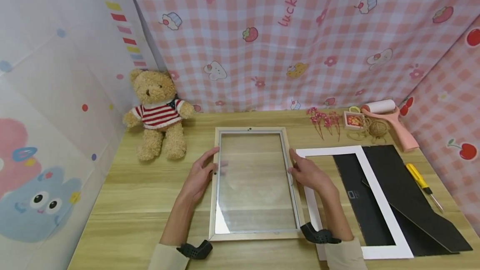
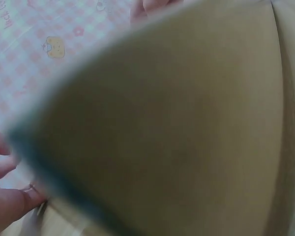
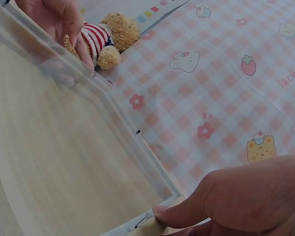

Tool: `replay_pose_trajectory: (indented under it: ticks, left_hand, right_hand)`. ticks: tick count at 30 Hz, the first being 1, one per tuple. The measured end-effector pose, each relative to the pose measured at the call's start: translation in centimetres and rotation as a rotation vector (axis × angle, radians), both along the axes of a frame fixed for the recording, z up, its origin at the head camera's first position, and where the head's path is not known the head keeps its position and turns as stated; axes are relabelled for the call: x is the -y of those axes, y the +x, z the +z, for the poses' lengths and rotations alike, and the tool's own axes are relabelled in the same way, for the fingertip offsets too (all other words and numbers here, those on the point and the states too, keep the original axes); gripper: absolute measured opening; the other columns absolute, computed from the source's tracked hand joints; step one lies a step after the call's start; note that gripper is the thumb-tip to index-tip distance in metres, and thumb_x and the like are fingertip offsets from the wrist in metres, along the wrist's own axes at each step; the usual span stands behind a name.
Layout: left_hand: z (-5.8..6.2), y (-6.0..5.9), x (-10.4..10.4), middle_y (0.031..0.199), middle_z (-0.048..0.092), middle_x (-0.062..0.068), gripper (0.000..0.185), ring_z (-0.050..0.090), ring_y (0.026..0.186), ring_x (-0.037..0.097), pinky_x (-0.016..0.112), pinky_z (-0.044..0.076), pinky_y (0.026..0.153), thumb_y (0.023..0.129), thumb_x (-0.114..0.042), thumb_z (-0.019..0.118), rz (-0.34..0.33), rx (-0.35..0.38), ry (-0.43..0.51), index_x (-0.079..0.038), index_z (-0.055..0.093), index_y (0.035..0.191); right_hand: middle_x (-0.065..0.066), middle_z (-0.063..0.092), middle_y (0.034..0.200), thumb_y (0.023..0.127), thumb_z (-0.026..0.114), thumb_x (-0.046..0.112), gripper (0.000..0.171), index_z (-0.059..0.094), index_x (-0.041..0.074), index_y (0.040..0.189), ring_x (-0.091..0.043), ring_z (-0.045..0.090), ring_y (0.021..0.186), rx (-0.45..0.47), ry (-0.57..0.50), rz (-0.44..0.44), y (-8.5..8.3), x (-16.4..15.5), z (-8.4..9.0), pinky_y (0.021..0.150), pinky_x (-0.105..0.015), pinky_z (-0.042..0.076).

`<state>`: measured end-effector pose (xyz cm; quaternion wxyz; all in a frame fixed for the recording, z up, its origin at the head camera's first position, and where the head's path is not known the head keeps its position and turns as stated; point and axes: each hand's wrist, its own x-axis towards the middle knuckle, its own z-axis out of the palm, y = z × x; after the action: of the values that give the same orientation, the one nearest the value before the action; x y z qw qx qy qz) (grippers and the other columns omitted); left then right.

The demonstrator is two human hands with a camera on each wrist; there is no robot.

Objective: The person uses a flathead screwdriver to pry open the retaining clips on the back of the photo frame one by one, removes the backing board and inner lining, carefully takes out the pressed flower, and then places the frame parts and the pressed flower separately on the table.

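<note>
Pink gingham backdrop [image 1: 300, 41] hangs behind a wooden table [image 1: 123, 203].

A blurred tan surface [image 2: 177, 128] fills my left wrist view. My left hand [image 2: 5, 196] shows bottom left, with pink checked cloth [image 2: 49, 44] behind.

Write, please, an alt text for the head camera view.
Two hands hold a wooden picture frame with a clear pane flat on a wooden table, the left hand at its left edge, the right hand at its right edge. A teddy bear sits behind.
</note>
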<state>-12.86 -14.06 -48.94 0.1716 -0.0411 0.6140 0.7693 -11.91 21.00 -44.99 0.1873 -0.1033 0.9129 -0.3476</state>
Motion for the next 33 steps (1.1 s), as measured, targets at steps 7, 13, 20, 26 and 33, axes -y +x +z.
replay_pose_trajectory:
  ticks: [7, 13, 20, 26, 33]
  left_hand:
    - [0.4, 0.4, -1.2, 0.179, 0.033, 0.015, 0.067, 0.072, 0.117, 0.018, 0.023, 0.056, 0.098, 0.101, 0.009, 0.052, 0.09, -0.001, 0.01, -0.004, 0.045, 0.166]
    - [0.0, 0.6, -2.7, 0.18, 0.03, 0.017, 0.062, 0.045, 0.155, 0.031, 0.014, 0.047, 0.102, 0.099, 0.01, 0.053, 0.194, -0.062, -0.013, 0.004, 0.046, 0.161]
    - [-0.2, 0.8, -3.4, 0.177, 0.035, 0.018, 0.058, 0.028, 0.164, 0.029, 0.028, 0.037, 0.122, 0.098, 0.005, 0.052, 0.276, -0.064, -0.034, 0.009, 0.051, 0.156]
    - [-0.3, 0.9, -3.6, 0.182, 0.026, 0.017, 0.053, 0.015, 0.171, 0.034, 0.049, 0.018, 0.137, 0.099, 0.003, 0.052, 0.281, -0.078, -0.039, 0.012, 0.053, 0.151]
    - [-0.6, 0.8, -3.6, 0.185, 0.014, 0.016, 0.051, 0.012, 0.171, 0.037, 0.05, 0.015, 0.139, 0.101, 0.003, 0.051, 0.269, -0.104, -0.055, 0.013, 0.052, 0.151]
  right_hand:
    - [-0.032, 0.071, 0.112, 0.111, 0.057, 0.005, 0.069, 0.022, -0.019, 0.165, -0.025, 0.064, 0.083, 0.001, 0.003, -0.001, 0.0, 0.0, 0.2, 0.07, -0.036, 0.053]
    - [-0.026, 0.071, 0.1, 0.111, 0.058, 0.004, 0.068, 0.024, -0.02, 0.164, -0.022, 0.06, 0.076, -0.033, 0.025, 0.019, -0.1, -0.1, -0.1, 0.069, -0.035, 0.051]
    - [-0.019, 0.068, 0.091, 0.109, 0.061, 0.004, 0.067, 0.027, -0.024, 0.16, -0.019, 0.057, 0.072, -0.096, 0.003, 0.041, -0.1, -0.3, 0.0, 0.066, -0.034, 0.05]
    - [-0.012, 0.063, 0.081, 0.109, 0.06, 0.003, 0.065, 0.03, -0.023, 0.16, -0.016, 0.054, 0.066, -0.11, -0.026, 0.057, -0.3, -0.8, -0.3, 0.061, -0.03, 0.046]
    - [-0.003, 0.056, 0.077, 0.109, 0.065, 0.011, 0.065, 0.037, -0.014, 0.162, -0.013, 0.049, 0.065, -0.202, -0.047, 0.089, -2.5, -3.2, -6.4, 0.058, -0.028, 0.042]
